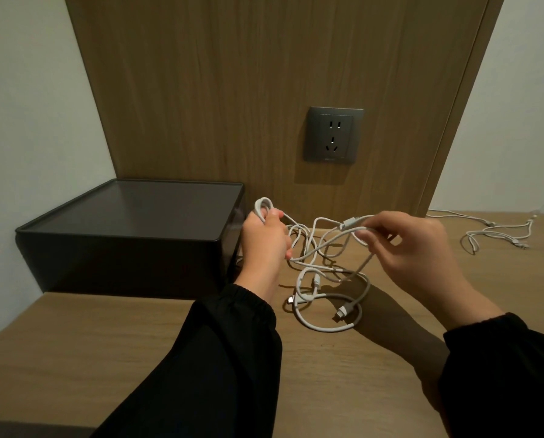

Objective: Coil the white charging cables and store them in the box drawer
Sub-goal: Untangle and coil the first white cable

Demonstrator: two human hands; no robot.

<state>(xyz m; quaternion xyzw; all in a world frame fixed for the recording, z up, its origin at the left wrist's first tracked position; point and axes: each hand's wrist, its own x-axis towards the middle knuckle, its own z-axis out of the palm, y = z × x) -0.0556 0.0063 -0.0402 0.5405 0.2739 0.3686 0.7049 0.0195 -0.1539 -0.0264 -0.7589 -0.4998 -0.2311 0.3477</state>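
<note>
The box [128,222] sits on my left, its drawer and contents out of my sight. Just beside it my left hand [264,245] grips a few small loops of a cable [324,329], whose slack lies tangled on the table [106,343]. My right hand [409,248] pinches a raised strand. I judge I'm mid-coil, and next I must feed that slack over without snagging. A second cable [501,230] lies loose, far right.

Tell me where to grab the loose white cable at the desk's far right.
Pinch the loose cable from above where its strands bunch together mid-length; it lies flat on the desk, and the right hand is nearest, though holding the tangled cable.
</note>
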